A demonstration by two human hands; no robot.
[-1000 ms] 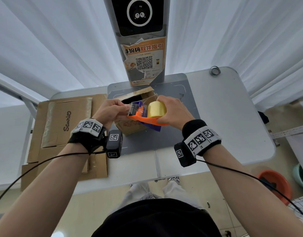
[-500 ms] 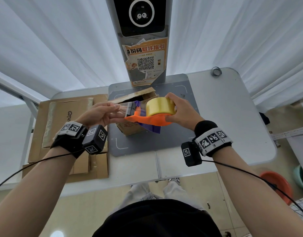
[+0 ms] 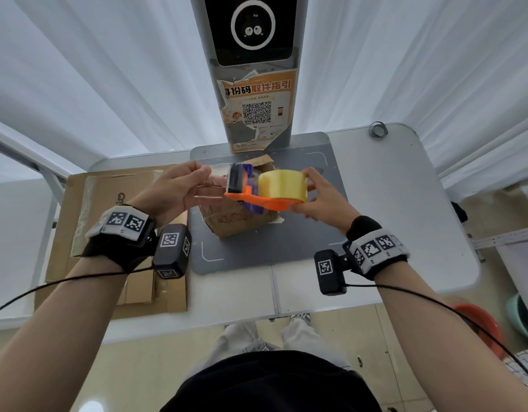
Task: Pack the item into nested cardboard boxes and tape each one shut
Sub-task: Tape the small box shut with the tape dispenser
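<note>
My right hand (image 3: pixel 322 197) grips the tape dispenser (image 3: pixel 265 191) above the cardboard box (image 3: pixel 239 218), while my left hand (image 3: pixel 179 188) pinches its tape end, pulling leftward.

I seem to be looking down at a parcel-packing station in a curtained-off booth. White drapes (image 3: pixel 108 84) close in the back and sides. A grey kiosk column (image 3: pixel 254 69) stands at the rear of the white bench (image 3: pixel 405 203), with a round dark screen and an orange poster (image 3: pixel 257 105) carrying a QR code. Flattened cardboard sheets (image 3: pixel 108 209) lie stacked on the left, and a grey mat (image 3: pixel 286 248) with corner marks covers the middle. The floor is beige tile (image 3: pixel 361 331).
</note>
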